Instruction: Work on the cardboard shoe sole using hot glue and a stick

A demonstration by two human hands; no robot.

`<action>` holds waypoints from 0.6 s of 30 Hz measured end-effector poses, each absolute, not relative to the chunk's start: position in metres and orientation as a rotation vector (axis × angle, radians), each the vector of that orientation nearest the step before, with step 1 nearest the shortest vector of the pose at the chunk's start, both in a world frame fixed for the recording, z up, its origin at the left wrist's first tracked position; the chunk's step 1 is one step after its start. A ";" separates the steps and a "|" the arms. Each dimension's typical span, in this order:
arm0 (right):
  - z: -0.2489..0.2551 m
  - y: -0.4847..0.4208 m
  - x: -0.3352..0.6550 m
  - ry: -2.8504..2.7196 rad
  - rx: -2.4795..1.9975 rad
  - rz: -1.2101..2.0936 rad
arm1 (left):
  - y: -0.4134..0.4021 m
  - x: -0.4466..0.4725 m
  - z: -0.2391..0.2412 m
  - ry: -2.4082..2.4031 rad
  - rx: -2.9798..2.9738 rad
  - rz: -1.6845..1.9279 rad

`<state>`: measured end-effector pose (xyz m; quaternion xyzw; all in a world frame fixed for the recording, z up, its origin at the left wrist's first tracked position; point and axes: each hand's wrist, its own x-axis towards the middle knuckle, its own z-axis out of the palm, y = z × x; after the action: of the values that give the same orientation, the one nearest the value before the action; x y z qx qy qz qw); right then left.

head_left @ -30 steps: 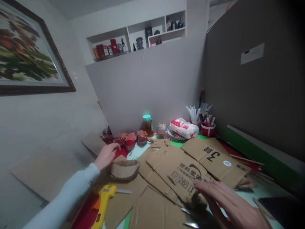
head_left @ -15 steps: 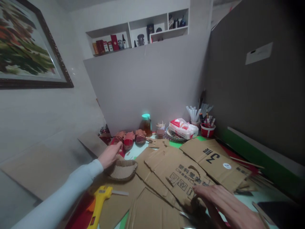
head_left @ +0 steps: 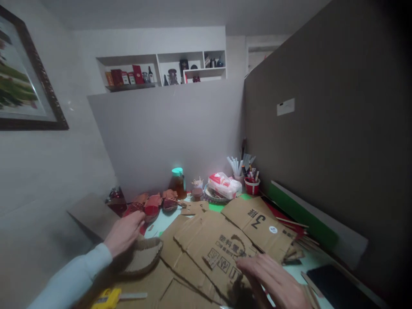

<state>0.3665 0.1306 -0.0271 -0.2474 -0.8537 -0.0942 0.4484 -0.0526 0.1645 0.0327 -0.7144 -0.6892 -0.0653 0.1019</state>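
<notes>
Lower left: left hand (head_left: 124, 233) grips the round corrugated-cardboard basket (head_left: 141, 255), unfinished; right hand (head_left: 273, 281), fingers spread, presses the flattened printed brown carton (head_left: 219, 253).

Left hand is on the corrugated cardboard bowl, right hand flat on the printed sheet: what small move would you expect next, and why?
Probably the left hand closes on the cardboard bowl and lifts it clear. It already rests on the bowl's near rim, while the right hand lies flat on the printed cardboard sheet, pinning it.
</notes>
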 end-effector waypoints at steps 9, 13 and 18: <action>-0.035 0.141 0.370 -2.125 -1.018 -0.120 | 0.148 -0.004 0.043 -1.972 -2.283 -0.503; -0.031 0.145 0.370 -2.219 -1.304 -0.088 | 0.111 0.040 0.046 -1.954 -2.460 -0.636; -0.023 0.143 0.366 -2.331 -1.551 -0.096 | 0.052 0.078 0.054 -1.979 -2.627 -0.883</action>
<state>0.3664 0.1433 -0.0227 -0.5457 -0.8201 -0.0339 0.1690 0.0779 0.0521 0.0538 -0.7648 -0.5760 -0.2569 -0.1316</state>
